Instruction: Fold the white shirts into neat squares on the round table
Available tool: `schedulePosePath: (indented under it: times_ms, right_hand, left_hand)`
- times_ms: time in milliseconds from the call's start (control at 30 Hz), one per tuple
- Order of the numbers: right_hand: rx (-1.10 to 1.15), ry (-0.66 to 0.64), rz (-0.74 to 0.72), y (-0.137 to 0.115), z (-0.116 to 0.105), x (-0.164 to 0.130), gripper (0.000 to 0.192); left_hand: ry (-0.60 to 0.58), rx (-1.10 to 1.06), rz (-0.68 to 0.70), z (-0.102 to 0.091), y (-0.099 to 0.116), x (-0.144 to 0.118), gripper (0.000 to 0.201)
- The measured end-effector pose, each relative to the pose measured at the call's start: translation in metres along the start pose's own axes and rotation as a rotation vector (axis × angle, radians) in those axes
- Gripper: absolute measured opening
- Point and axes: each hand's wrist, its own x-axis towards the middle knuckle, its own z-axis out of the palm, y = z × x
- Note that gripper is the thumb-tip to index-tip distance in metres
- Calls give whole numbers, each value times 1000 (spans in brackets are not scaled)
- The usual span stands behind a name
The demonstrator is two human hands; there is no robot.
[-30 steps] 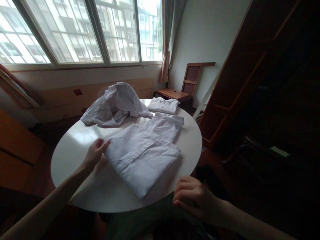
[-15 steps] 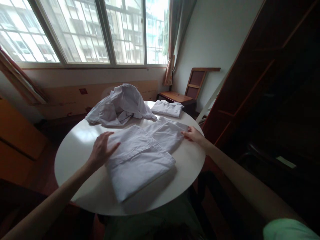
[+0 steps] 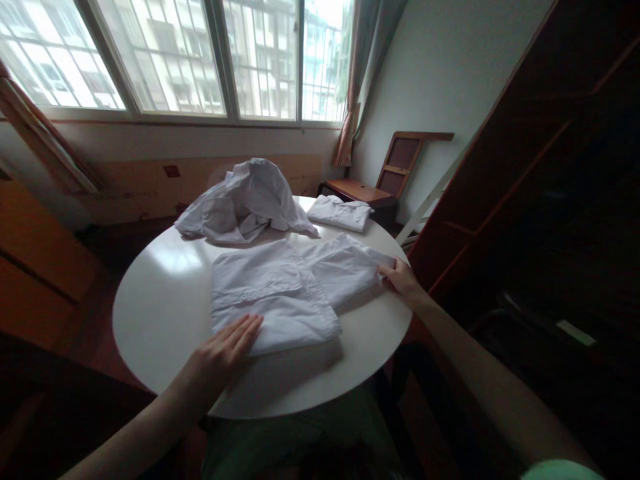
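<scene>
A partly folded white shirt (image 3: 270, 287) lies on the round white table (image 3: 165, 307), its body at the left and a sleeve-like part (image 3: 345, 267) reaching right. My left hand (image 3: 225, 350) rests on the near left corner of the cloth, fingers stretched out and flat. At the far end of the right-hand part, my right hand (image 3: 400, 277) pinches the edge of the fabric between thumb and fingers. The cloth hides the undersides of the folds.
Behind the shirt sits a crumpled heap of white cloth (image 3: 245, 203). A neatly folded white garment (image 3: 340, 212) lies at the table's back right. Beyond stand a wooden chair (image 3: 365, 191) and, at the right, a dark wooden panel (image 3: 480, 180).
My left hand has come down from the shirt's left edge to its near corner and flattened; that near part now reaches less far toward me. My right hand has pulled its end slightly right.
</scene>
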Motion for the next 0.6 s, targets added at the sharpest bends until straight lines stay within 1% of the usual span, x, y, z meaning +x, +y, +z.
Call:
schedulePosePath:
  times_ms: [67, 133, 233, 300, 367, 433, 533, 600]
  right_hand:
    - [12, -22, 30, -3, -8, -13, 18]
    - [-44, -31, 29, -8, -15, -26, 15]
    - [-175, -46, -10, -13, -22, -38, 13]
    - [-233, -54, -22, -14, -24, -41, 13]
    - [-259, -56, -29, -14, -26, -42, 13]
    - [-263, -63, -39, -14, -26, -41, 13]
    - [-258, -67, -54, -12, -26, -41, 14]
    - [-264, -57, -54, -10, -25, -41, 14]
  left_hand:
    - [42, 83, -43, 1, -12, -7, 50]
    - [58, 129, -99, 2, -22, -14, 53]
    - [49, 157, -204, 2, -33, -24, 61]
    - [41, 169, -245, 1, -37, -29, 65]
    - [16, 177, -226, -4, -39, -30, 67]
    - [-26, 190, -175, -12, -36, -23, 67]
    - [-113, 164, -75, -23, -22, 0, 73]
    - [-170, 113, 17, -25, -10, 19, 80]
